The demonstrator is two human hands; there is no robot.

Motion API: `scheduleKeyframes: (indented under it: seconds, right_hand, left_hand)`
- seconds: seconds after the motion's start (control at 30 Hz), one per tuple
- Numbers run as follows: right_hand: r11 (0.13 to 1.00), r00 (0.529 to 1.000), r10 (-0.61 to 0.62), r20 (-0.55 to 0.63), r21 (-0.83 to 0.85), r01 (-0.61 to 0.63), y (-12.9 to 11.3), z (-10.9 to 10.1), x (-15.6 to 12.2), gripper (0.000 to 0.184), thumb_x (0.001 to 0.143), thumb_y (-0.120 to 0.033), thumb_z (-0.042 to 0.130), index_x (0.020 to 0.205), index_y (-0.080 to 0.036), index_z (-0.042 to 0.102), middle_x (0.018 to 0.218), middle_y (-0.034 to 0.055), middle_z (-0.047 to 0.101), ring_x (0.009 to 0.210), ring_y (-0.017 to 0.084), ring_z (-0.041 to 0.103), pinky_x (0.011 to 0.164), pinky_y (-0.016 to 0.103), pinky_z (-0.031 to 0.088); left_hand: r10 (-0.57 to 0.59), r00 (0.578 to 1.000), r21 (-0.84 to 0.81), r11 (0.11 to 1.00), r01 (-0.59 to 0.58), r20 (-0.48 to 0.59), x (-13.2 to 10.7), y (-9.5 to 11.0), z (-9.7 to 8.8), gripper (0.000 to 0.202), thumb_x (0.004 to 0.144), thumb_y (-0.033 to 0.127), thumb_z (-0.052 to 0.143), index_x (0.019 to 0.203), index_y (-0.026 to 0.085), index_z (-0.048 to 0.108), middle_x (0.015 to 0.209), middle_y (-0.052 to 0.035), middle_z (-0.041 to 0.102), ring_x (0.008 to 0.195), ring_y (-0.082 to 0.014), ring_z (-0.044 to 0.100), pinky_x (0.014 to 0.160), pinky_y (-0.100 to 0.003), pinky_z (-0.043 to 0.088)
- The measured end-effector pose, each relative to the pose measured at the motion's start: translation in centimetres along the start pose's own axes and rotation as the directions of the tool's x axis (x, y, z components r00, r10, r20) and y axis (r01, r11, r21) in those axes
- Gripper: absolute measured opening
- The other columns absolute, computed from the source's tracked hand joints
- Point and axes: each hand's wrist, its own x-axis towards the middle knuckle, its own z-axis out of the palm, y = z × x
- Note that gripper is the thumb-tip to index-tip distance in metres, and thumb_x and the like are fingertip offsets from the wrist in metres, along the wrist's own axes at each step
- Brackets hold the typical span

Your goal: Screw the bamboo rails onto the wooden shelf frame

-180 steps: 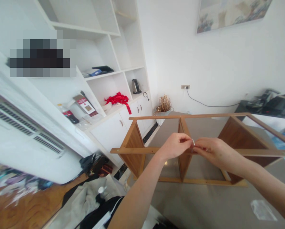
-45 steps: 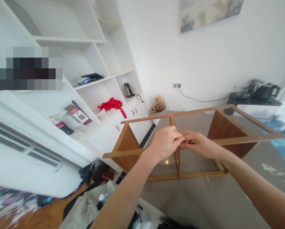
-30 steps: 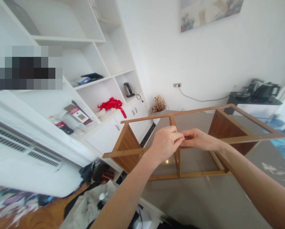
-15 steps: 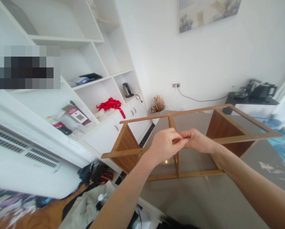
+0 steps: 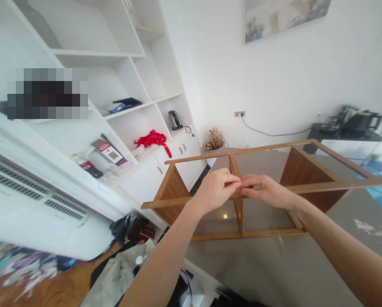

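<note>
A brown wooden furniture frame [image 5: 274, 232] with side panels and a middle divider rests on a grey table. Above its near rail, close to the middle divider, my left hand [image 5: 218, 187] is closed, thumb and fingers pinched together. My right hand [image 5: 263, 189] meets it from the right, its fingertips also pinched. The fingertips of both hands almost touch. Whatever lies between them is too small or hidden to make out.
The grey table top [image 5: 274, 264] spreads beneath the frame. White shelves [image 5: 136, 121] stand to the left, holding a red cloth [image 5: 152, 138] and a kettle [image 5: 175, 120]. A small cabinet [image 5: 344, 147] with a black kettle [image 5: 362, 121] is at the back right. Clothes [image 5: 114, 273] lie below left.
My fingers have shifted: the left hand's fingertips now point at the right hand's, where before they overlapped. The view has moved slightly left, so the surroundings sit further right.
</note>
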Motion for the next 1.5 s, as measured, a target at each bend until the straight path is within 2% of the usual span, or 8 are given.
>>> scheduleKeyframes:
  seconds: [0.2, 0.33, 0.5, 0.73, 0.9, 1.07, 1.37, 1.5]
  right_hand:
    - [0.998, 0.999, -0.008, -0.038, 0.065, 0.010, 0.7, 0.0, 0.0, 0.016, 0.080, -0.034, 0.062, 0.078, -0.019, 0.070, 0.089, 0.0024, 0.067, 0.085, 0.017, 0.062, 0.083, 0.031, 0.046]
    - [0.998, 0.996, -0.018, -0.082, 0.052, 0.022, 0.6, 0.2, 0.0, 0.015, 0.078, -0.033, 0.065, 0.074, -0.019, 0.068, 0.087, 0.0018, 0.067, 0.084, 0.017, 0.062, 0.081, 0.031, 0.046]
    - [0.998, 0.991, -0.054, -0.126, -0.029, 0.051, 0.4, 0.4, -0.1, 0.013, 0.080, -0.029, 0.063, 0.073, -0.018, 0.065, 0.078, 0.0005, 0.064, 0.078, 0.016, 0.059, 0.075, 0.028, 0.046]
    - [0.999, 0.994, -0.032, -0.102, -0.043, 0.028, 0.5, 0.4, 0.1, 0.015, 0.082, -0.032, 0.061, 0.077, -0.017, 0.063, 0.082, 0.0020, 0.065, 0.080, 0.017, 0.059, 0.076, 0.030, 0.047]
    - [0.995, 0.995, -0.096, -0.021, 0.025, 0.097, 0.1, 0.0, -0.1, 0.022, 0.087, -0.034, 0.055, 0.076, -0.018, 0.066, 0.084, 0.0018, 0.064, 0.085, 0.018, 0.060, 0.079, 0.030, 0.047]
    - [0.990, 0.993, -0.109, -0.040, 0.083, 0.112, 0.3, -0.1, 0.0, 0.017, 0.084, -0.032, 0.060, 0.078, -0.019, 0.069, 0.089, 0.0024, 0.065, 0.089, 0.018, 0.061, 0.083, 0.031, 0.047]
    - [0.995, 0.989, -0.096, -0.113, -0.020, 0.094, 0.8, 0.3, 0.2, 0.012, 0.082, -0.029, 0.063, 0.076, -0.018, 0.066, 0.085, 0.0023, 0.066, 0.082, 0.016, 0.060, 0.078, 0.029, 0.046]
    - [0.995, 0.987, -0.076, -0.141, -0.079, 0.065, 0.8, 0.5, 0.3, 0.018, 0.081, -0.028, 0.065, 0.068, -0.018, 0.057, 0.079, 0.0004, 0.063, 0.078, 0.015, 0.058, 0.074, 0.027, 0.044]
  left_hand:
    - [-0.034, 0.998, 0.008, 0.999, 0.034, -0.056, 0.0, 0.0, 0.3, 0.020, 0.087, 0.026, 0.055, 0.101, 0.022, 0.069, 0.083, -0.0012, 0.062, 0.076, -0.0141, 0.057, 0.071, -0.025, 0.044]
    - [-0.097, 0.988, 0.008, 0.995, 0.099, -0.117, 0.2, 0.3, 0.6, 0.019, 0.088, 0.034, 0.054, 0.087, 0.019, 0.066, 0.080, -0.0014, 0.063, 0.074, -0.0142, 0.056, 0.066, -0.025, 0.043]
    - [-0.103, 0.992, 0.028, 0.994, 0.105, -0.073, 0.4, 0.6, 1.2, 0.026, 0.086, 0.043, 0.057, 0.079, 0.019, 0.065, 0.079, -0.0019, 0.063, 0.071, -0.0148, 0.056, 0.061, -0.025, 0.041]
    - [-0.001, 0.999, 0.007, 1.000, 0.001, -0.046, 0.8, 0.9, 1.4, 0.019, 0.089, 0.026, 0.052, 0.085, 0.020, 0.069, 0.085, -0.0022, 0.064, 0.080, -0.0153, 0.058, 0.072, -0.026, 0.044]
    - [0.021, 1.000, -0.007, 1.000, -0.021, -0.013, 0.9, 0.9, 1.2, 0.022, 0.090, 0.026, 0.050, 0.087, 0.020, 0.071, 0.084, -0.0024, 0.063, 0.079, -0.0150, 0.058, 0.073, -0.026, 0.044]
    - [0.010, 1.000, -0.017, 1.000, -0.010, -0.004, 0.8, 1.1, 1.2, 0.022, 0.091, 0.026, 0.049, 0.086, 0.019, 0.069, 0.082, -0.0020, 0.063, 0.076, -0.0142, 0.057, 0.070, -0.026, 0.044]
    - [-0.058, 0.998, -0.004, 0.998, 0.058, -0.030, 0.8, 1.0, 0.8, 0.020, 0.089, 0.036, 0.052, 0.087, 0.020, 0.065, 0.085, -0.0013, 0.064, 0.076, -0.0146, 0.058, 0.067, -0.026, 0.044]
    - [-0.066, 0.996, 0.034, 0.997, 0.068, -0.055, 0.7, 0.5, 0.6, 0.013, 0.084, 0.030, 0.058, 0.090, 0.021, 0.064, 0.089, -0.0012, 0.064, 0.080, -0.0148, 0.059, 0.072, -0.027, 0.045]
